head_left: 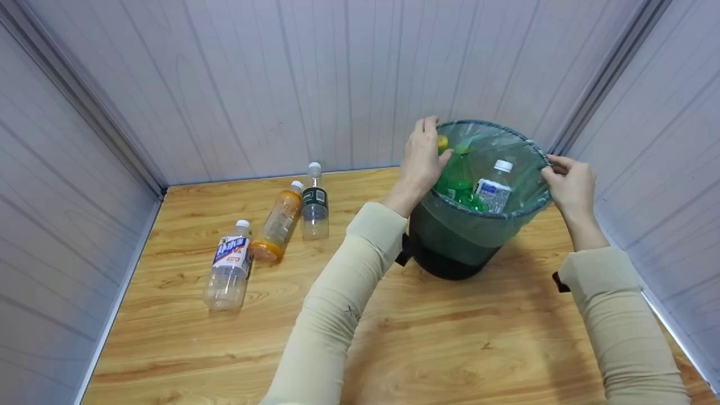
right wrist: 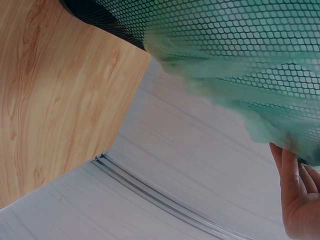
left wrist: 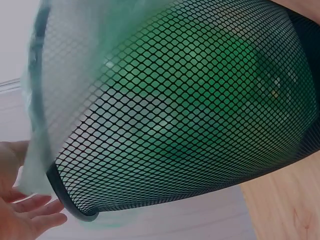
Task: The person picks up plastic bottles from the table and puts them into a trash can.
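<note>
Two hands work the bin liner [head_left: 509, 225]: left hand [head_left: 421, 157] pinches its far-left edge, right hand [head_left: 569, 183] its right, best tugged evenly over the mesh bin [head_left: 450, 256]

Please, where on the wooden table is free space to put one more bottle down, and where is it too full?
Bare wood table lies in front of the mesh bin, between the two sleeves, and along the near edge. A smaller patch sits between the lying bottles and the bin. It is crowded at the back left with three bottles, and at the bin's rim, held by left hand and right hand.
</note>
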Available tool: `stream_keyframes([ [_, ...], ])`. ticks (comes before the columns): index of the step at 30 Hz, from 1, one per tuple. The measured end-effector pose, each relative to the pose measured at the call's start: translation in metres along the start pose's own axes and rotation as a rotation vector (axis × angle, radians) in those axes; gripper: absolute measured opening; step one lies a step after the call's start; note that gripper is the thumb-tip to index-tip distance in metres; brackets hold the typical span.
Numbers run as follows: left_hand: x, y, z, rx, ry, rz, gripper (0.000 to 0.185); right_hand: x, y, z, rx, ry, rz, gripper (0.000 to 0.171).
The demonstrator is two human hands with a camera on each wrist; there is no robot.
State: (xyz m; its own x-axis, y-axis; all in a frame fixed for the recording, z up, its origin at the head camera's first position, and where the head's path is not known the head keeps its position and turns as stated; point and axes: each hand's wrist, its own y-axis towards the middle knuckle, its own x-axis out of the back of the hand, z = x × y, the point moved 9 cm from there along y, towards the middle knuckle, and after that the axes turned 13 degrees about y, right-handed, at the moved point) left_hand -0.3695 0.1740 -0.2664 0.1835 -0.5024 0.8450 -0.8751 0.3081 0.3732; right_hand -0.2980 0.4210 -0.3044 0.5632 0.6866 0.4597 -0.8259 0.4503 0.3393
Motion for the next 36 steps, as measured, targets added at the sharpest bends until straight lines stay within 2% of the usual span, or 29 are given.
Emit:
stream_keyframes([
  [4,0.008,-0.001,0.001,-0.017,0.013,-0.066,0.043,0.000,0.000,0.001,0.002,0.009,-0.004,0.035],
  [8,0.015,-0.004,0.008,-0.019,-0.030,-0.120,0.035,0.000,0.000,0.002,-0.002,0.002,-0.009,0.034],
  [18,0.022,-0.015,0.039,0.010,-0.083,-0.235,0.024,0.004,0.003,-0.002,-0.011,-0.019,-0.008,0.035],
  [26,0.010,-0.029,0.079,0.077,-0.059,-0.240,0.025,0.004,0.002,-0.003,-0.025,-0.014,0.015,0.036],
  [36,-0.011,-0.046,0.136,0.194,-0.009,-0.187,0.033,0.003,0.000,-0.004,-0.036,-0.006,0.020,0.036],
])
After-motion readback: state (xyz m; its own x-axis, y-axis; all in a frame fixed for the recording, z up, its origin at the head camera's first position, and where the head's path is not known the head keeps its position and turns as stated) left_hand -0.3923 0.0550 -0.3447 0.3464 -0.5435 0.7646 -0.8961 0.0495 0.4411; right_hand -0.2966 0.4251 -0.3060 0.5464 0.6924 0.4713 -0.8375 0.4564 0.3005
